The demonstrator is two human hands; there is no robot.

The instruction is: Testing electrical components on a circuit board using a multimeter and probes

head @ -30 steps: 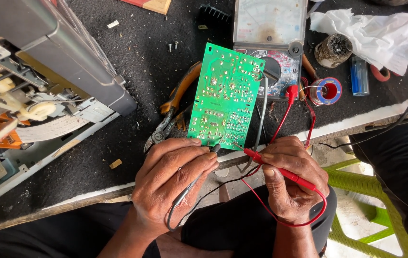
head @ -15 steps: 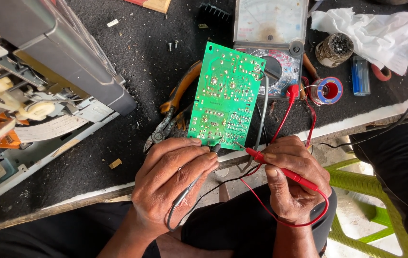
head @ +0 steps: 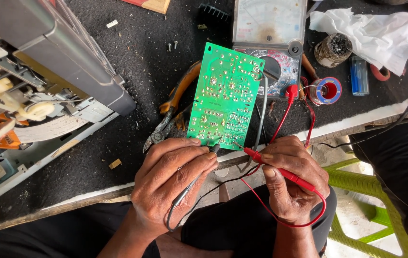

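Observation:
A green circuit board [head: 225, 95] stands tilted on the black workbench mat, solder side toward me. My left hand [head: 175, 179] grips its lower edge and pinches a black test probe [head: 213, 149] against the board's bottom. My right hand [head: 292, 179] holds a red test probe [head: 280, 169], its metal tip touching the board's lower right corner. Red and black leads loop below my hands and run up to an analogue multimeter [head: 268, 28] lying behind the board.
Orange-handled pliers [head: 173, 112] lie left of the board. An opened grey device chassis [head: 37, 86] fills the left side. A solder spool [head: 328, 90], a blue lighter [head: 359, 74], a round tin [head: 333, 49] and crumpled white paper [head: 380, 28] sit at the right. Another person's dark-clothed leg [head: 399, 167] is at far right.
Both hands hold almost still; the red probe tip has shifted slightly along the board's lower edge.

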